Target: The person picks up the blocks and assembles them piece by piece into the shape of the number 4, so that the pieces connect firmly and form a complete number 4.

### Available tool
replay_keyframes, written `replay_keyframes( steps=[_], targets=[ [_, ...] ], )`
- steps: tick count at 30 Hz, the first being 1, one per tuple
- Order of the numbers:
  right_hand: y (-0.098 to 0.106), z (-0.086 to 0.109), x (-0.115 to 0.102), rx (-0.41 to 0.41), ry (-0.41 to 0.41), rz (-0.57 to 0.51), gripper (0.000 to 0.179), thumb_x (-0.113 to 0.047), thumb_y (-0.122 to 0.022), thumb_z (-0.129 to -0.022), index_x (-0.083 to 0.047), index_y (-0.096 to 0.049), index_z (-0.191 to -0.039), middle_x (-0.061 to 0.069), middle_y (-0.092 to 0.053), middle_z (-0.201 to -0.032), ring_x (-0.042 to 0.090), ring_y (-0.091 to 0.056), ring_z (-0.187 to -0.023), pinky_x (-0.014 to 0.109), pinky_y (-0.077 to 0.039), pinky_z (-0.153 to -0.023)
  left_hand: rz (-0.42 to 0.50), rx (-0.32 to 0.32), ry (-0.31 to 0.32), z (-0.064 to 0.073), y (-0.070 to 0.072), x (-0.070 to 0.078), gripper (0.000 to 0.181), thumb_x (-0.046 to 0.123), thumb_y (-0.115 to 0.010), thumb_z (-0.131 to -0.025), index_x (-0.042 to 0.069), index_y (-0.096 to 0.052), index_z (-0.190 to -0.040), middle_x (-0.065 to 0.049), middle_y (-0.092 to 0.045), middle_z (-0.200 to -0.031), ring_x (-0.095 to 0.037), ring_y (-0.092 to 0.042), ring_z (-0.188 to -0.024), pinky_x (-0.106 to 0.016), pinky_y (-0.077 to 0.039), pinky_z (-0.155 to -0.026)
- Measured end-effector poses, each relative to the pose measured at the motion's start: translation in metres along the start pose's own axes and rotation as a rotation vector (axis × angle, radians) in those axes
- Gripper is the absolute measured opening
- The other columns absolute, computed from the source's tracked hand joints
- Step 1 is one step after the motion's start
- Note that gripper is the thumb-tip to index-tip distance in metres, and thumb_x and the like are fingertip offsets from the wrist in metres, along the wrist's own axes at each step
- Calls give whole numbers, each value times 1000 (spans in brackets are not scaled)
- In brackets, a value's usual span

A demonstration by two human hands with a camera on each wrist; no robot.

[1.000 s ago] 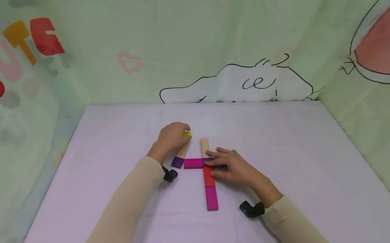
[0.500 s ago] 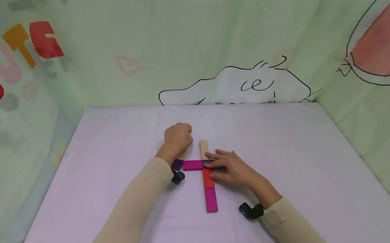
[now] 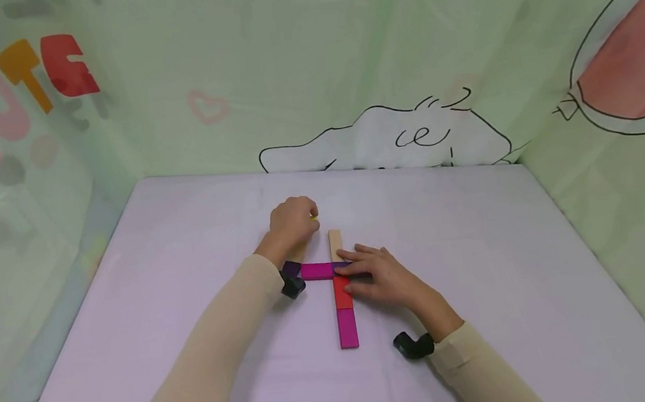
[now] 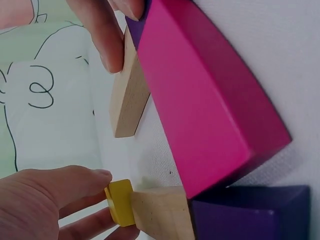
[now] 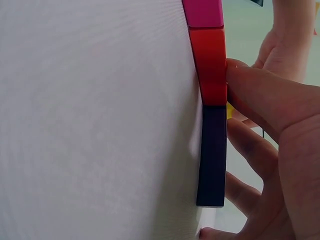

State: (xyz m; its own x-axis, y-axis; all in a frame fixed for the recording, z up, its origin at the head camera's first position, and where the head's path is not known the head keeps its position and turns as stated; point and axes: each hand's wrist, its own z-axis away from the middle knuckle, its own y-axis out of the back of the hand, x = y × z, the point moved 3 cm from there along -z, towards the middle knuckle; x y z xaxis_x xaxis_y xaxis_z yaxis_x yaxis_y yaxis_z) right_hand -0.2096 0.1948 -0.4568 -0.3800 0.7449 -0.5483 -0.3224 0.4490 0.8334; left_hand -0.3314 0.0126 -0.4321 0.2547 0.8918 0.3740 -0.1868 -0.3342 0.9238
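Note:
Wooden blocks lie flat in a cross on the table. My left hand (image 3: 293, 221) pinches a small yellow block (image 4: 121, 202), mostly hidden in the head view. It meets the end of a plain wood block (image 4: 162, 207), whose other end is against a dark purple block (image 4: 247, 215) near the pink block's (image 3: 316, 271) left end. My right hand (image 3: 387, 276) rests spread fingers on the middle dark purple block (image 5: 212, 155) and the red block (image 3: 342, 293). A second plain wood block (image 3: 335, 240) points away from the middle; a magenta block (image 3: 347, 328) continues below the red one.
The pale cloth-covered table (image 3: 485, 262) extends around the blocks on all sides. A green printed curtain (image 3: 165, 79) hangs behind and at both sides. A black wrist camera (image 3: 414, 345) sits by the right sleeve.
My left hand has shifted slightly right with the yellow block, covering more of the wood block. The left purple block has come closer to the pink block. My right hand stays in place.

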Motion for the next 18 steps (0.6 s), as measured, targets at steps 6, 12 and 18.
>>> replay_keyframes(
  steps=[6,12,18],
  targets=[
    [0,-1,0,-6,-2,-2,41,-26,-74,-94,-17,-71,-135,4,-51,-159,43,-34,-153,79,-14,-117,13,-38,25,1,-1,-2,28,23,-67,-96,11,-75,-120,-5,-74,-120,-26,-68,-104,-44,-58,-93],
    [0,0,0,-3,-2,3,41,-26,-74,-94,-18,-71,-135,3,-51,-158,43,-34,-152,79,-14,-118,16,-48,21,1,-3,-1,27,21,-68,-96,12,-75,-120,-4,-74,-121,-26,-68,-106,-44,-57,-94],
    [0,0,0,3,5,2,41,-26,-74,-95,-18,-71,-135,4,-51,-158,43,-35,-152,79,-14,-117,21,-55,1,1,-3,0,28,20,-68,-95,12,-75,-121,-4,-74,-123,-26,-67,-109,-46,-56,-95]
  ],
)
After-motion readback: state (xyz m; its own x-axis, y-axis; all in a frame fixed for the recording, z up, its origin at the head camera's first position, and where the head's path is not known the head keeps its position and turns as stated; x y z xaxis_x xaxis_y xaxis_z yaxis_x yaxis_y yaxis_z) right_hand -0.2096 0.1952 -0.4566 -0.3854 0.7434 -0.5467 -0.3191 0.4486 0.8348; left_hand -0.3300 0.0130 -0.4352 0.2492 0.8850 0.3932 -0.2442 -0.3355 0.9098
